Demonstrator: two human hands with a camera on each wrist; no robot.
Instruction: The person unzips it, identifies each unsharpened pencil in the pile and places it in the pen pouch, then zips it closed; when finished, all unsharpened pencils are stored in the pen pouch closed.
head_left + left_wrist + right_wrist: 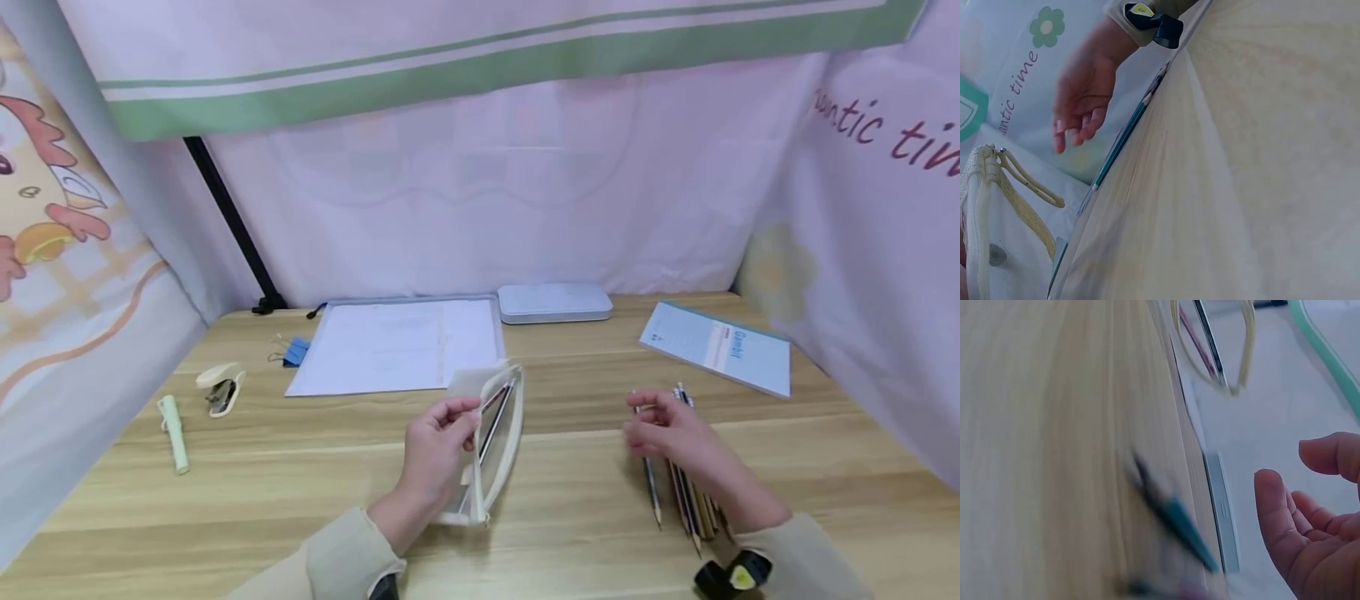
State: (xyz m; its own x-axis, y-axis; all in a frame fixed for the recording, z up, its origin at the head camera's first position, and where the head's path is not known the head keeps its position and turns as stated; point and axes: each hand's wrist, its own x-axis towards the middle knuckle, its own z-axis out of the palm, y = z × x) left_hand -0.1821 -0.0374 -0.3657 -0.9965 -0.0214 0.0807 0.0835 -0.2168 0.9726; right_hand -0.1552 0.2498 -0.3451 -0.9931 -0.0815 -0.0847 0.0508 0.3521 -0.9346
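My left hand (438,446) pinches the upper edge of a white zip pencil pouch (517,421), whose mouth gapes toward the right. Inside it lean a few slim pencils (492,423). Over to the right, my right hand (678,433) hovers with relaxed fingers, thumb apart from the fingertips and nothing between them, as the right wrist view also shows. Beneath it several pencils (699,508) lie in a loose bundle on the table, partly hidden by the hand and wrist. One dark teal pencil (652,492) lies slightly apart, left of the bundle.
Behind the pouch lie white paper sheets (397,346) and a pale flat case (555,304). A blue notepad (716,346) is at back right. Toward the left are a blue binder clip (296,352), a cream stapler (223,390) and a light green pen (174,433). Cloth hangs around the table.
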